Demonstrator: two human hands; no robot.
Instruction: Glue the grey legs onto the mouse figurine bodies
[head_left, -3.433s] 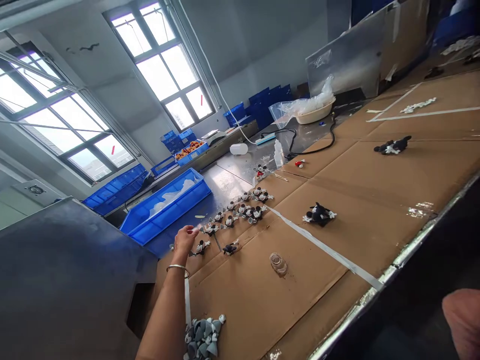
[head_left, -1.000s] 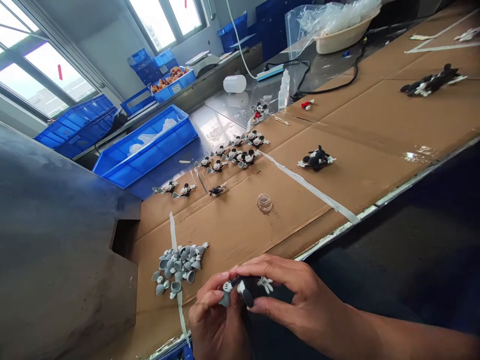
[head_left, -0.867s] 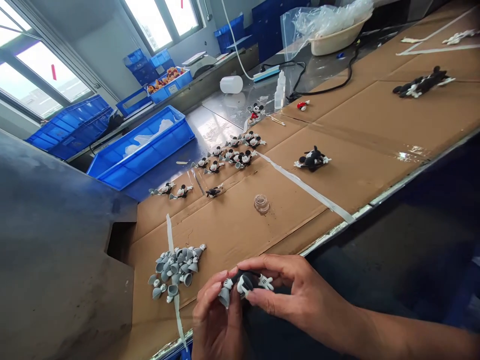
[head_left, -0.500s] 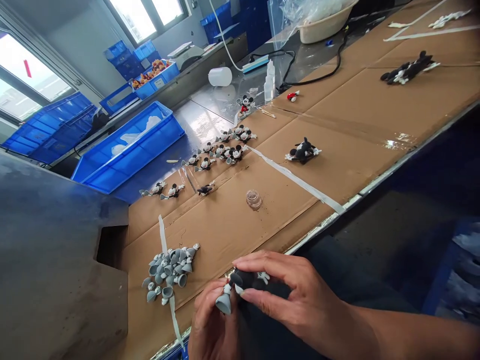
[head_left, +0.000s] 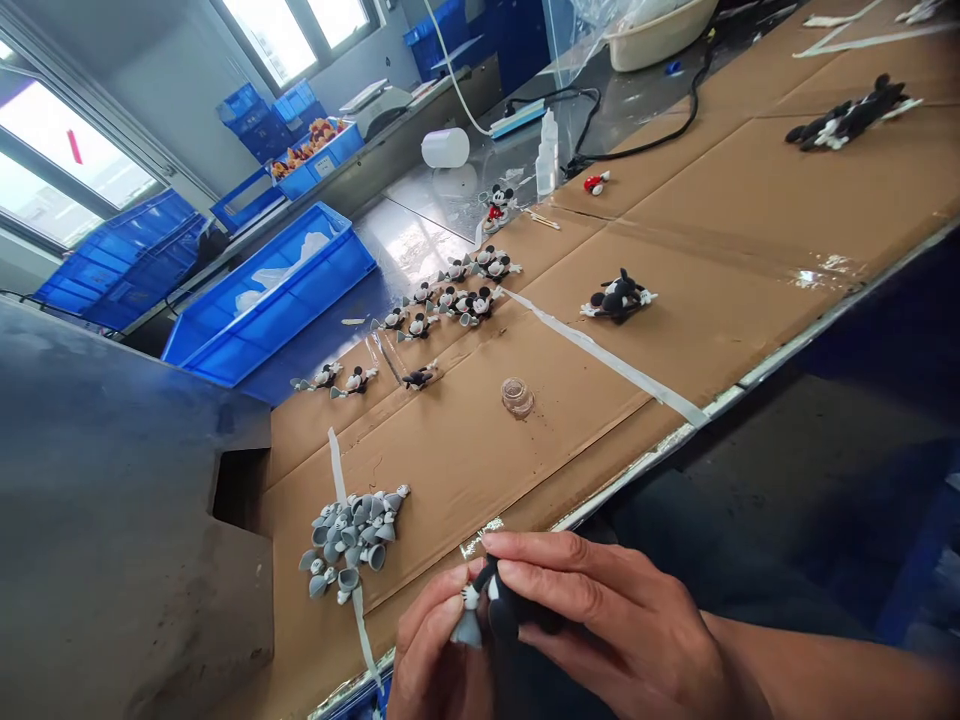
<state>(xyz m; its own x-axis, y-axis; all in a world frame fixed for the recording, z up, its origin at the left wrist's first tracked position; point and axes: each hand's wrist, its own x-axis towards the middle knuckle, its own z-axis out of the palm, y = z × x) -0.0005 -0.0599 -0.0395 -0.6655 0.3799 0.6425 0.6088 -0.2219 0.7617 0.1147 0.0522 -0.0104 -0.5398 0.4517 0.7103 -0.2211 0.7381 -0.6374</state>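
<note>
Just off the near edge of the cardboard-covered table (head_left: 450, 460), we held a Mickey Mouse figurine (head_left: 504, 608), the fingers of our right hand (head_left: 630, 620) curled snugly around its black body, those of our left hand (head_left: 431, 640) pinched on a white-gloved grey cup (head_left: 468, 630) beside its arm. More cups (head_left: 351, 532) lay heaped near the table's left end.

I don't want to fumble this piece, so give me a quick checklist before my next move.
1. Right hand holding the black-and-white toy mouse figure: ok.
2. Left hand holding the small white glove with gray cone: ok.
3. Glove firmly joined to the figure's black arm: cannot tell.
4. Figure's other glove visible: not ok, out of sight.
5. Pile of gray-and-white cone pieces resting on brown cardboard: ok.
</note>
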